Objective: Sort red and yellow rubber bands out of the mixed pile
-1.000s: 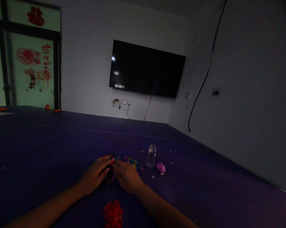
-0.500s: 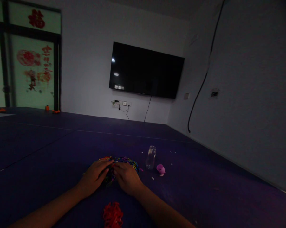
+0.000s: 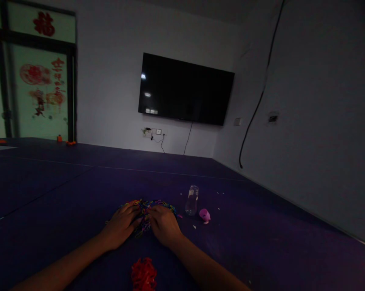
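A pile of small multicoloured links (image 3: pixel 143 226) lies on the dark blue-purple table, partly covered by both hands. My left hand (image 3: pixel 122 224) rests on the pile's left side, palm down, fingers apart and nothing gripped. On the right side, my right hand (image 3: pixel 164 224) has its fingers bent down into the links; whether it pinches one is too small to tell. Nearer to me, between the forearms, sits a heap of red links (image 3: pixel 143 275).
A clear bottle (image 3: pixel 192 201) stands right of the pile, beside a small pink cup-like piece (image 3: pixel 204 215). White scraps lie around them. Orange items (image 3: pixel 71 143) sit at the table's far left edge, and a television (image 3: pixel 185 89) hangs on the wall.
My hands have moved slightly apart, showing more of the links between them. The camera view has shifted a little.
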`<state>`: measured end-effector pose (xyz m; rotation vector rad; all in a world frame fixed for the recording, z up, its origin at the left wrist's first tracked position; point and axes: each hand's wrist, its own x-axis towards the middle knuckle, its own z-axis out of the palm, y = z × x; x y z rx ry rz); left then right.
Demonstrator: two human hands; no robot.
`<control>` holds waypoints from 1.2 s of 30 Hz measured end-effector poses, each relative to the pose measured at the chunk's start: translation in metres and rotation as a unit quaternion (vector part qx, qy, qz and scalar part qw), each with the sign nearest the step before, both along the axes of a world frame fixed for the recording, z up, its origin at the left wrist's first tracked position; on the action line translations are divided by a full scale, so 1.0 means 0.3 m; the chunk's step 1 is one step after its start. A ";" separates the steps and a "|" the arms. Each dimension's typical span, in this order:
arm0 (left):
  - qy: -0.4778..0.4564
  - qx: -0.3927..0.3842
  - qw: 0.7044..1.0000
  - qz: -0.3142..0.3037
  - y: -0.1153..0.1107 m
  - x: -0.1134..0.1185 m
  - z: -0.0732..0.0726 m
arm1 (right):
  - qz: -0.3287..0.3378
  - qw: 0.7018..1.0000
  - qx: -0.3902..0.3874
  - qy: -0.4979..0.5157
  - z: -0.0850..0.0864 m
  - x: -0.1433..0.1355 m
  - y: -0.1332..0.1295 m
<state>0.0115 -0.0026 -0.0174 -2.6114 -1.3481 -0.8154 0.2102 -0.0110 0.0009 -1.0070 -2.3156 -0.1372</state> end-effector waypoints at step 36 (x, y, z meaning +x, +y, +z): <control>0.021 -0.039 0.999 0.019 0.002 0.003 -0.004 | 0.002 1.000 0.020 -0.006 -0.015 0.003 0.008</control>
